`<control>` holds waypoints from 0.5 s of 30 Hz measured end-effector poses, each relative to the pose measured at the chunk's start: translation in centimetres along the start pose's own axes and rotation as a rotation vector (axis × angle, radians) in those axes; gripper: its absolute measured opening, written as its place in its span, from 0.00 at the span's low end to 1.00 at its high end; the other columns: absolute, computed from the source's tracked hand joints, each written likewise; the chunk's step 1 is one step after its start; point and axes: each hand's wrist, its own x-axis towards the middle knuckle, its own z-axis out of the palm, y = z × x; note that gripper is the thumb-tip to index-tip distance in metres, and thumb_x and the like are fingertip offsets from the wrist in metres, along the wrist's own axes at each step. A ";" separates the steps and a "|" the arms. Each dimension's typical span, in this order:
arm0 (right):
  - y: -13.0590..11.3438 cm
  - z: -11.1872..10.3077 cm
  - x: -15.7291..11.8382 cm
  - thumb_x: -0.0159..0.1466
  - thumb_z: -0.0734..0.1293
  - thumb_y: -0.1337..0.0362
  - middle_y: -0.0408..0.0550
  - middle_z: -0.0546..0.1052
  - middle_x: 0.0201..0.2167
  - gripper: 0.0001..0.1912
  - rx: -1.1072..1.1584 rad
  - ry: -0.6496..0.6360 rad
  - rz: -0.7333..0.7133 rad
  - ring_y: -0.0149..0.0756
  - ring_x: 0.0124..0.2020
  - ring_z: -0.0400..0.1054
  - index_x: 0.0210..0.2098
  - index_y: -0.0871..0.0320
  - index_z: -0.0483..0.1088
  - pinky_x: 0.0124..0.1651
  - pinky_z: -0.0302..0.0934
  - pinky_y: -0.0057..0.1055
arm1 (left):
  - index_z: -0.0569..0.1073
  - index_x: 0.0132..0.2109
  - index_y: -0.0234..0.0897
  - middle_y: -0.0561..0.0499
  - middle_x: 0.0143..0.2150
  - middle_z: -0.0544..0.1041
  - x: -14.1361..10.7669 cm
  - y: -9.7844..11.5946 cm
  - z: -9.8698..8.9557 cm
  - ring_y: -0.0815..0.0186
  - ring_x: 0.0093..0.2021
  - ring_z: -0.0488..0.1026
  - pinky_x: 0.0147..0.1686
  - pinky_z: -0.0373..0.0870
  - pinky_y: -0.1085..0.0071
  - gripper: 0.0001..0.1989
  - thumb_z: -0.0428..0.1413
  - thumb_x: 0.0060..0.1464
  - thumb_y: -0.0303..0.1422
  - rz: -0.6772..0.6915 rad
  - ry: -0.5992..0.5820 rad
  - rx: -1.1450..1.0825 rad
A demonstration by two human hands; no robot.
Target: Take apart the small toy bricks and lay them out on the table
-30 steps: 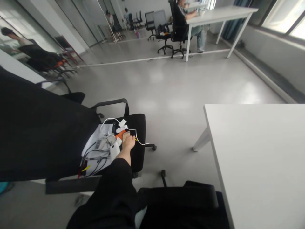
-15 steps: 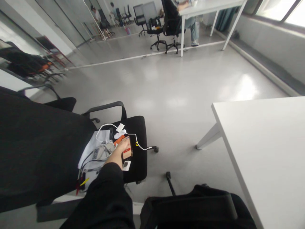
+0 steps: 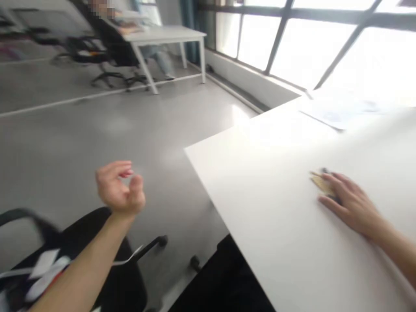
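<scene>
My left hand [image 3: 118, 186] is raised above the floor beside the desk, its fingers loosely curled and the thumb apart from them. Nothing shows in it. Below the left forearm is the black chair seat [image 3: 126, 277], carrying a white cable [image 3: 125, 261], a white card [image 3: 45, 263] and other blurred items partly covered by the arm. On the white desk [image 3: 260, 208], my right hand [image 3: 351, 203] rests with thumb and fingers around a small yellowish object [image 3: 322, 183] with dark parts. Blur and the fingers hide what kind of object it is.
Papers [image 3: 338, 115] lie at the far side of the desk near the bright windows [image 3: 312, 47]. A person sits at another white table [image 3: 165, 34] in the back, with office chairs [image 3: 84, 47] beside it. A chair armrest [image 3: 29, 216] stands at lower left.
The view has swung right towards the desk. My left hand has left the brown box on the chair seat and risen. My right hand has come into view on the desk.
</scene>
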 end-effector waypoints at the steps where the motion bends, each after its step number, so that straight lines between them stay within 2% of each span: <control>1: 0.0 -0.2 -0.1 0.64 0.57 0.43 0.66 0.63 0.59 0.35 -0.019 -0.064 0.013 0.55 0.61 0.56 0.61 0.60 0.59 0.59 0.54 0.49 | 0.67 0.45 0.37 0.47 0.46 0.72 -0.3 4.1 1.9 0.60 0.49 0.69 0.51 0.67 0.59 0.19 0.53 0.55 0.48 0.288 -0.138 -0.173; 2: 0.0 -0.3 0.1 0.63 0.57 0.42 0.65 0.61 0.61 0.37 -0.021 -0.106 0.045 0.56 0.63 0.53 0.62 0.61 0.57 0.61 0.52 0.51 | 0.67 0.48 0.40 0.47 0.49 0.72 -0.9 8.2 3.6 0.59 0.50 0.69 0.52 0.66 0.58 0.20 0.56 0.53 0.46 0.581 -0.382 -0.298; 3: -0.1 -0.3 0.4 0.62 0.59 0.42 0.63 0.60 0.62 0.37 -0.011 -0.118 0.086 0.55 0.63 0.51 0.63 0.59 0.56 0.62 0.50 0.51 | 0.67 0.51 0.42 0.46 0.53 0.70 -1.8 12.3 5.1 0.57 0.53 0.68 0.53 0.65 0.58 0.21 0.57 0.54 0.45 0.801 -0.611 -0.366; 4: -0.2 -0.4 0.8 0.61 0.60 0.42 0.61 0.59 0.63 0.38 0.013 -0.118 0.113 0.53 0.64 0.50 0.63 0.58 0.55 0.62 0.49 0.51 | 0.65 0.55 0.43 0.45 0.57 0.68 -2.8 16.2 6.4 0.56 0.57 0.65 0.56 0.63 0.57 0.23 0.57 0.54 0.44 0.938 -0.793 -0.379; 6: -0.6 -0.7 1.2 0.60 0.62 0.42 0.59 0.59 0.63 0.40 0.096 -0.058 0.182 0.49 0.63 0.52 0.64 0.59 0.53 0.63 0.50 0.46 | 0.59 0.61 0.41 0.42 0.63 0.62 -5.2 23.1 9.1 0.53 0.62 0.59 0.60 0.58 0.55 0.32 0.56 0.54 0.49 1.088 -0.991 -0.387; 8: -0.9 -1.4 0.7 0.61 0.62 0.45 0.60 0.60 0.62 0.40 0.166 0.054 0.299 0.45 0.62 0.54 0.64 0.62 0.52 0.63 0.52 0.41 | 0.52 0.65 0.37 0.38 0.66 0.56 -7.5 28.3 12.1 0.49 0.66 0.53 0.62 0.53 0.52 0.42 0.55 0.51 0.53 1.106 -1.061 -0.368; 10: -0.9 -2.0 -0.6 0.64 0.59 0.47 0.62 0.60 0.62 0.39 0.164 0.120 0.443 0.44 0.63 0.53 0.65 0.66 0.49 0.63 0.50 0.40 | 0.48 0.66 0.31 0.32 0.67 0.52 -9.2 31.8 15.3 0.46 0.67 0.50 0.63 0.52 0.51 0.49 0.54 0.48 0.58 1.043 -1.060 -0.334; 12: -0.5 -2.6 -2.3 0.63 0.59 0.46 0.66 0.57 0.64 0.42 0.107 0.022 0.490 0.49 0.66 0.48 0.65 0.71 0.49 0.65 0.45 0.44 | 0.47 0.67 0.28 0.29 0.68 0.48 -10.1 34.1 18.2 0.44 0.68 0.46 0.63 0.50 0.49 0.53 0.55 0.46 0.59 0.989 -1.041 -0.298; 15: 0.3 -3.3 -4.2 0.65 0.56 0.44 0.66 0.50 0.67 0.42 0.048 -0.139 0.425 0.52 0.68 0.40 0.65 0.73 0.48 0.67 0.38 0.47 | 0.47 0.67 0.27 0.28 0.68 0.47 -10.3 36.4 20.9 0.46 0.68 0.44 0.63 0.49 0.50 0.54 0.55 0.45 0.59 1.007 -1.074 -0.278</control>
